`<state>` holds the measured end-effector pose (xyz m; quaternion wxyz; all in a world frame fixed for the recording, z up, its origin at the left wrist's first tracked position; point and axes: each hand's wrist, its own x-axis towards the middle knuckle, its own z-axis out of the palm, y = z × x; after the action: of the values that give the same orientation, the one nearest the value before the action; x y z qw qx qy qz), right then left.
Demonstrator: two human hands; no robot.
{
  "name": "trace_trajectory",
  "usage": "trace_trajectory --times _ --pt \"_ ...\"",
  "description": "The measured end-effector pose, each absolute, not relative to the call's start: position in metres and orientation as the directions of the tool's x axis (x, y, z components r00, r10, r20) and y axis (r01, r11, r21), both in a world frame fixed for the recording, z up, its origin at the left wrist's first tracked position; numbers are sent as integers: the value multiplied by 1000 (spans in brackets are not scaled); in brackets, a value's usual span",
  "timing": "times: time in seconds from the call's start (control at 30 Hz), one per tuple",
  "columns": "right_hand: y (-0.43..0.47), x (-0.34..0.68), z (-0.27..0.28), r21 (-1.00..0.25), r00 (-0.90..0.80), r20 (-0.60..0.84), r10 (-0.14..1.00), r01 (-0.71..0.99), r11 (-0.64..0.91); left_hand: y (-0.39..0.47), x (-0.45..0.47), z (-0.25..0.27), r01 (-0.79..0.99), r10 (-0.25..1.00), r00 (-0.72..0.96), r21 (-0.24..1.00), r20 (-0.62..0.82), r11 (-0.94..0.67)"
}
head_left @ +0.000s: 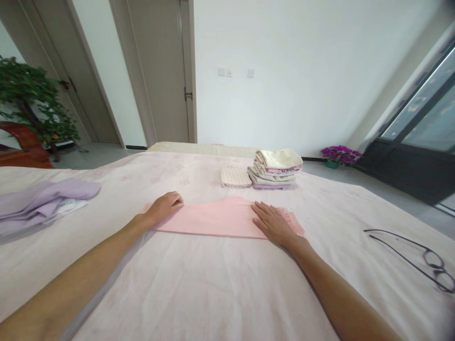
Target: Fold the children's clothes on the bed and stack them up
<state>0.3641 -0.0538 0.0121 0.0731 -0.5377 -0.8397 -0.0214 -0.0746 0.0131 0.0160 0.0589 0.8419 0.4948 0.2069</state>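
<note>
A pair of pink pants (213, 220), folded lengthwise, lies flat across the bed in front of me. Its gathered waist end with a small white label is on the right. My left hand (165, 208) is closed at the leg end, fingers curled on the cloth; the fingertips are partly hidden. Near the waist, my right hand (272, 221) rests palm down with fingers stretched out on the fabric. Just beyond the pants sit a stack of folded clothes (275, 170) and, beside it, a striped folded cloth (235, 177).
Loose lilac clothing (46, 201) lies on the bed (213, 289) at far left. Eyeglasses (419, 258) rest at the right. Beyond the bed are a leafy plant (31, 99), a door (159, 71) and purple flowers (339, 154) on the floor.
</note>
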Motion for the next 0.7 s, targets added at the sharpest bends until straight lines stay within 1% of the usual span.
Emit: trace_trajectory --times 0.23,0.47,0.6,0.7 --pt "-53 365 12 -59 -410 154 899 904 423 7 -72 19 782 847 449 334 285 -527" --pt "-52 366 10 -56 -408 147 901 906 420 3 -66 21 792 851 427 328 307 -516" --pt "-52 365 11 -59 -408 152 900 906 420 3 -65 19 814 866 380 328 325 -480" --pt "-52 366 12 -55 -410 149 900 905 421 3 -64 18 844 878 349 298 328 -447"
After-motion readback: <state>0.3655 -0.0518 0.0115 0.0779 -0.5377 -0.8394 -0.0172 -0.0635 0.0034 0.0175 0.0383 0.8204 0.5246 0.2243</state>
